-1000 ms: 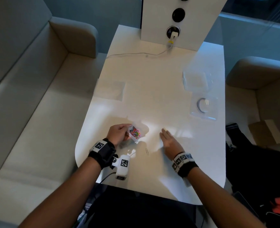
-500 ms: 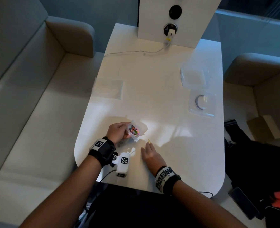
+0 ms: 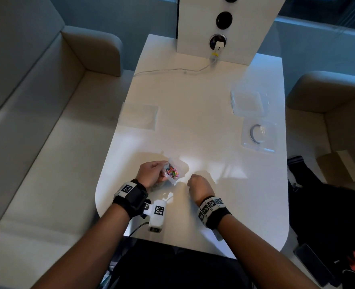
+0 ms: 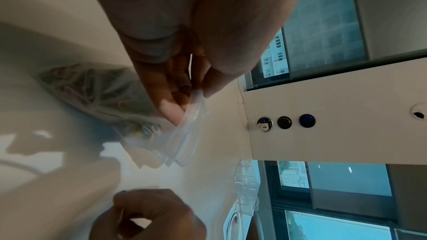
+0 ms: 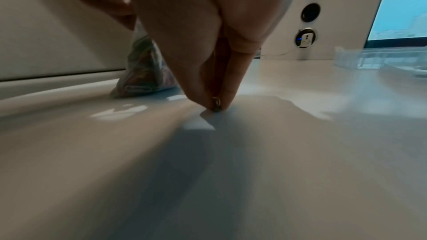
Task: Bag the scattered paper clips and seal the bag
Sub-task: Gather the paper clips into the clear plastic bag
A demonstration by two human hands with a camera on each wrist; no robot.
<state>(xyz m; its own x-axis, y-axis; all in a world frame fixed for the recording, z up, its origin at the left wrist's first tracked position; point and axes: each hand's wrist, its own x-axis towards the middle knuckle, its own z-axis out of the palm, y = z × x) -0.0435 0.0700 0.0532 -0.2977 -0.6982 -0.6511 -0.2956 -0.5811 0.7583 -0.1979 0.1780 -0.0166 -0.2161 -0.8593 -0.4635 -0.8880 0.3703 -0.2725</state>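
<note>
Small clear plastic bag (image 3: 173,171) of coloured paper clips pinched in left hand (image 3: 151,173) fingers; right hand (image 3: 199,184) fingers pinching one metal paper clip (image 5: 216,104) on white tabletop (image 3: 193,122).

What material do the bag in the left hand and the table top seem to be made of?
Bag: thin clear plastic film, it seems; the coloured clips show through it and it crumples where the left hand pinches it.
Table top: white, smooth and semi-glossy, probably laminate or painted board; it mirrors light patches.

2 hands (image 3: 151,173), 1 bag (image 3: 173,171), 2 clear containers (image 3: 247,103), 3 round sockets (image 3: 218,41).
</note>
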